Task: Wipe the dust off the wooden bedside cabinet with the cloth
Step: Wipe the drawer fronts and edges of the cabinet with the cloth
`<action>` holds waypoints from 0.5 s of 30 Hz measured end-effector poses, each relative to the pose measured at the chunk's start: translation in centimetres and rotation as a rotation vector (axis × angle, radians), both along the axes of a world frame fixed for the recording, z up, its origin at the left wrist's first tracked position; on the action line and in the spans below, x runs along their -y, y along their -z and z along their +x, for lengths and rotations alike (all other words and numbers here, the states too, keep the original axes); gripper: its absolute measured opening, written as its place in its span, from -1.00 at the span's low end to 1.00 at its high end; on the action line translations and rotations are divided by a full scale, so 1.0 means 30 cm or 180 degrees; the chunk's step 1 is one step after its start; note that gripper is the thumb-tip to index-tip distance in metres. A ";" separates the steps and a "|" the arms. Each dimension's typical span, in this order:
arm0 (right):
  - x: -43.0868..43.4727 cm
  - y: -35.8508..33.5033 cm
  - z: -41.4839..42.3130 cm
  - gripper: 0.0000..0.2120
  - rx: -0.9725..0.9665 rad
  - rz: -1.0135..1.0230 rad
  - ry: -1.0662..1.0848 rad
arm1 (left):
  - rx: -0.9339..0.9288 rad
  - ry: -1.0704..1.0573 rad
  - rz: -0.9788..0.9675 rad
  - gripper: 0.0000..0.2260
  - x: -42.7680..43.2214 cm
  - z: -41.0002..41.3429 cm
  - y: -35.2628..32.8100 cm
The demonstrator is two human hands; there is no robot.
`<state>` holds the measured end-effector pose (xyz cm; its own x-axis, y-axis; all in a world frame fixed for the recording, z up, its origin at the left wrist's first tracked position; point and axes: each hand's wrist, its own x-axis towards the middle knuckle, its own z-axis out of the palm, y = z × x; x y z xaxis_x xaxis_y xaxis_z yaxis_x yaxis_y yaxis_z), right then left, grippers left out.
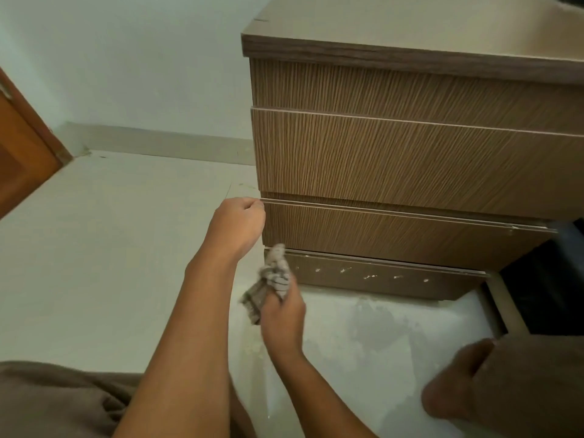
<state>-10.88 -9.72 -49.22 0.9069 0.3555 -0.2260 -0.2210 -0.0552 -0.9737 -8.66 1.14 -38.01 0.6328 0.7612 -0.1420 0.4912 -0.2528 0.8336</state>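
Note:
The wooden bedside cabinet point(395, 159) fills the upper right, with ribbed brown drawer fronts and a plain top. My right hand point(282, 314) is shut on a crumpled grey striped cloth point(271, 279), whose upper end touches the left end of the cabinet's base strip, which is flecked with white spots. My left hand point(238, 222) is closed in a loose fist against the left corner of the lower drawer, level with the drawer's top edge. Whether its fingertips hook that edge is hidden.
Pale floor tiles point(110, 248) spread to the left, with a skirting board along the white wall. An orange-brown door point(22, 159) stands at far left. My foot point(455, 384) rests on a dusty, mottled patch of floor at lower right. A dark gap lies right of the cabinet.

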 end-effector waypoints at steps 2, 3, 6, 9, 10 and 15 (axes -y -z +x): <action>0.035 0.004 0.018 -0.64 -0.0212 0.0070 0.0832 | 0.0040 -0.0022 -0.0028 -0.74 0.004 -0.003 0.007; 0.039 0.007 0.039 -0.67 -0.0283 0.0085 0.1203 | 0.0072 -0.0036 -0.0057 -0.76 0.008 -0.006 0.011; 0.012 0.000 0.126 -0.67 -0.0429 0.0025 0.1700 | 0.0244 -0.0129 -0.0213 -0.73 0.011 -0.008 0.027; -0.060 -0.057 0.195 -0.72 -0.0666 0.0079 0.1632 | 0.0233 -0.0168 -0.0134 -0.75 0.013 -0.009 0.025; -0.090 -0.075 0.202 -0.74 -0.0804 0.0094 0.1597 | 0.0224 -0.0143 -0.0076 -0.76 0.012 -0.007 0.025; -0.225 -0.132 0.159 -0.83 -0.1199 0.0215 0.1106 | 0.0281 -0.0208 -0.0024 -0.76 0.007 -0.001 0.031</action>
